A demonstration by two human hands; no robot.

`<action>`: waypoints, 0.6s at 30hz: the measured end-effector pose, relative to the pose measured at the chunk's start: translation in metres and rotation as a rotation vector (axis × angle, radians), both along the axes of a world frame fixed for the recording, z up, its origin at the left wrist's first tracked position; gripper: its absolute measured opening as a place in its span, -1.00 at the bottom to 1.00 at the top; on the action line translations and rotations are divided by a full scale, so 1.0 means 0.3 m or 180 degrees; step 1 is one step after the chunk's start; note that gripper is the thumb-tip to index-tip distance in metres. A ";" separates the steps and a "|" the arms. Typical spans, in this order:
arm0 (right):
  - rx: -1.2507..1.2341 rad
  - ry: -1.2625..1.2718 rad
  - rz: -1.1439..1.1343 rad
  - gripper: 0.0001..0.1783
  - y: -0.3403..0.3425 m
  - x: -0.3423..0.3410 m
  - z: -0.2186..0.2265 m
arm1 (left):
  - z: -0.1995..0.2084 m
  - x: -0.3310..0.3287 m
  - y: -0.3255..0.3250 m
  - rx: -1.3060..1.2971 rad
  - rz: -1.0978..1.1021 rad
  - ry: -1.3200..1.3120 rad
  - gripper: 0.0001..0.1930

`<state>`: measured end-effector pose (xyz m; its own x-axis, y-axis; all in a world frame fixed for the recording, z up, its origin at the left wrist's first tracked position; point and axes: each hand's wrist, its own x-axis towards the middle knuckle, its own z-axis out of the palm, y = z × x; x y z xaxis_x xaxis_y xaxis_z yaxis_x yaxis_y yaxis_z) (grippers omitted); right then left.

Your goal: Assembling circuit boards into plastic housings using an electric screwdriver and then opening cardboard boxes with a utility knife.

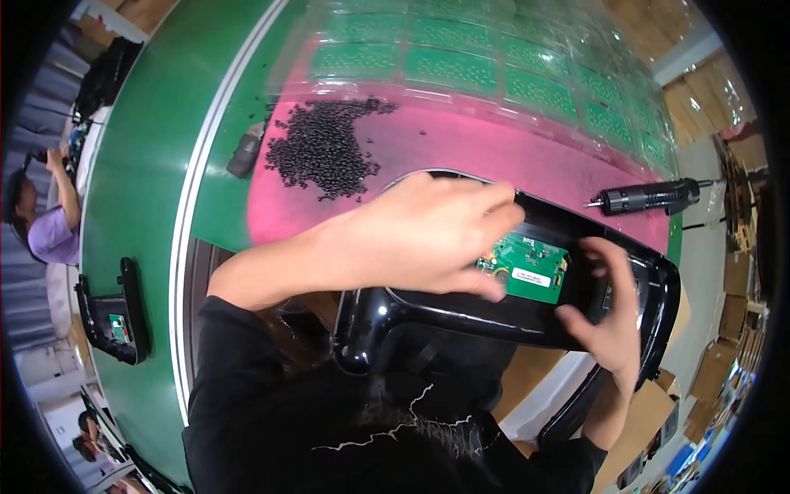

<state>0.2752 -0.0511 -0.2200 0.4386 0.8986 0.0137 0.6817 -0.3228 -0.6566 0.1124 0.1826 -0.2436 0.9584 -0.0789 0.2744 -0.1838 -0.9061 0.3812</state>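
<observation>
A glossy black plastic housing point(461, 319) lies tilted across the near edge of the pink mat, hollow side up. Inside it sits a green circuit board point(535, 267) with a white label and small parts. My left hand point(436, 235) reaches over the housing from the left, its thumb and fingers apart around the board's left end; whether they touch it I cannot tell. At the board's right, my right hand point(611, 309) is inside the housing with fingers spread and slightly curled, a little apart from the board. The hands hide part of the housing's inside.
Small black parts point(321, 152) are heaped on the pink mat point(461, 140). A black electric screwdriver point(650, 198) lies at the right. Clear plastic trays point(461, 70) stand behind. On the green bench point(152, 198), another black housing point(119, 317) lies left. A person point(53, 222) is farther left.
</observation>
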 end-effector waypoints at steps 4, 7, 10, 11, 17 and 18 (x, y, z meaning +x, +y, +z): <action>0.1164 0.0111 -0.1550 -0.45 -0.062 0.166 0.022 | 0.025 -0.021 0.157 -0.0176 0.1414 -0.0716 -0.82; 0.2092 0.0413 -0.2487 -0.48 -0.143 0.418 0.017 | -0.003 -0.096 0.271 0.0370 0.2151 0.0004 -0.83; 0.1858 0.2180 -0.2439 -0.51 -0.212 0.629 0.008 | 0.016 -0.120 0.269 0.0423 0.2195 0.0516 -0.79; 0.1600 0.2829 -0.1958 -0.60 -0.186 0.640 0.016 | 0.009 -0.120 0.277 0.0436 0.2272 0.0760 -0.77; 0.2400 0.2631 -0.1978 -0.75 0.134 0.510 0.008 | -0.023 -0.078 0.328 0.0029 0.2090 0.0852 -0.80; 0.2859 0.2884 -0.1537 -0.75 0.140 0.539 -0.021 | -0.018 -0.063 0.329 -0.0042 0.2072 0.0800 -0.82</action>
<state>0.4368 -0.0091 -0.2264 0.8711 0.4886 0.0488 -0.1545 0.3671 -0.9173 0.0936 0.2812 -0.2490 0.8442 0.5349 0.0352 0.4903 -0.7969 0.3528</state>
